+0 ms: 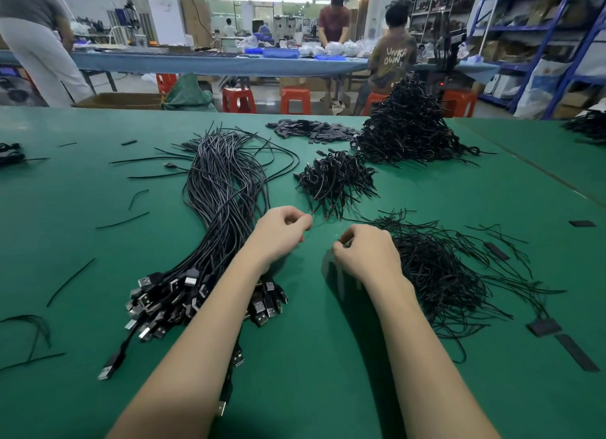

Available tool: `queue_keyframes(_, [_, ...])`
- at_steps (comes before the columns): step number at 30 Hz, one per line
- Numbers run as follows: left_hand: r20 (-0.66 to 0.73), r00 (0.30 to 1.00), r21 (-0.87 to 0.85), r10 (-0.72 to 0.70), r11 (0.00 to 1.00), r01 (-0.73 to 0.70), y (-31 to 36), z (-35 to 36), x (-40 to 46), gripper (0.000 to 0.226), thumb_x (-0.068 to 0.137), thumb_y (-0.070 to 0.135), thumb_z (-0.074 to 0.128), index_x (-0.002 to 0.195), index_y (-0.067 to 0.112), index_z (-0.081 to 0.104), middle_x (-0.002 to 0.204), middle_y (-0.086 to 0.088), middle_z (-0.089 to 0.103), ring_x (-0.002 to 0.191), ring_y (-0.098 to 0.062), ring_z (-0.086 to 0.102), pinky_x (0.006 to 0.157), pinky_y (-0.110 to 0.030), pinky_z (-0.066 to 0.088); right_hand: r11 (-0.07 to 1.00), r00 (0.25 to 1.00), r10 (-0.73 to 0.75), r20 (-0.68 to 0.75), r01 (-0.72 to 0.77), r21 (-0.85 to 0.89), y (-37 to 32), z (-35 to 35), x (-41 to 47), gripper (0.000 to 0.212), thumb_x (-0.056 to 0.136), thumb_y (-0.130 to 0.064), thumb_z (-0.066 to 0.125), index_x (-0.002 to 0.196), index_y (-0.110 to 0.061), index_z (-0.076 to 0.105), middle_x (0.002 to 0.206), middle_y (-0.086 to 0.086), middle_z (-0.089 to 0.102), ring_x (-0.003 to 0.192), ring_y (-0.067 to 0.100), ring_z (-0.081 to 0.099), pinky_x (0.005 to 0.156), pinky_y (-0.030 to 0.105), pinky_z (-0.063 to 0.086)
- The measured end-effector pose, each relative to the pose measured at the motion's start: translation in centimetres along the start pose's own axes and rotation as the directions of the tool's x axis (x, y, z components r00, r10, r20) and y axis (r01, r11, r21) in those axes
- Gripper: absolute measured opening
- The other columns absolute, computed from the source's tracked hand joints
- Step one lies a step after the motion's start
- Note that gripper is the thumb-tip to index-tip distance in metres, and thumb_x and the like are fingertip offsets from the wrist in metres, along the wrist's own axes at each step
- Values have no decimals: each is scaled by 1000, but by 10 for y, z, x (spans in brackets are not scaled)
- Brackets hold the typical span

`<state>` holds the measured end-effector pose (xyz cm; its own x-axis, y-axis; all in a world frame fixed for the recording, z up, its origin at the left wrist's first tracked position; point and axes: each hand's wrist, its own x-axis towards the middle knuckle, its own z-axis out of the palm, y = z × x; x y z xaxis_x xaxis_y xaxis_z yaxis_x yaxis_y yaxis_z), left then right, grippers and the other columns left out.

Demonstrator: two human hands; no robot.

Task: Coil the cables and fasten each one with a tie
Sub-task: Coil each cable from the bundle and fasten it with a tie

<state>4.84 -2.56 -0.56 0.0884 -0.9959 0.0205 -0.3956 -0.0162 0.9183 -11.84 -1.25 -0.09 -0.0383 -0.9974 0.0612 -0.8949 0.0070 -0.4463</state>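
— Both hands pinch something thin: left hand point(281, 232), right hand point(364, 252). A tie?

— Cannot tell. USB cable bundle point(219, 209) lies at ten o'clock (running twelve-to-six), nearer the left; tie pile point(439, 268) at three.

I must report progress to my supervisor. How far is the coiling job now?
Done: a tall heap of tied coils and a smaller heap beyond the hands. In hand: left hand and right hand pinch something thin and black between them, apparently a tie. Left: the long bundle of uncoiled USB cables and loose ties.
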Motion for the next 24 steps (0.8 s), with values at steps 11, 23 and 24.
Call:
queue_keyframes(11, [-16,997,-122,70,990,-71,6,-14,0,24,98,32,56,83,23,72,85,13,75,71,-6,68,63,-23,50,923,725,-385,571,285,260,-27,-6,-13,28,71,-45,88,93,-30,77,76,-15,72,65,1,61,74,23,51])
queue_keyframes(23, [-17,986,177,166,971,-161,2,-13,-7,31,99,38,53,80,23,71,83,10,74,68,-5,69,64,-21,45,908,757,-419,501,340,246,-21,-15,-13,16,80,-16,74,91,-28,77,81,-12,71,72,7,61,78,23,53])
queue_keyframes(24, [-14,982,224,188,958,-181,3,-13,-9,34,100,40,51,78,23,71,81,9,74,68,-5,69,66,-23,45,906,754,-423,502,337,257,-16,-20,-12,15,80,-16,73,88,-28,76,80,-12,70,71,7,61,77,23,53])
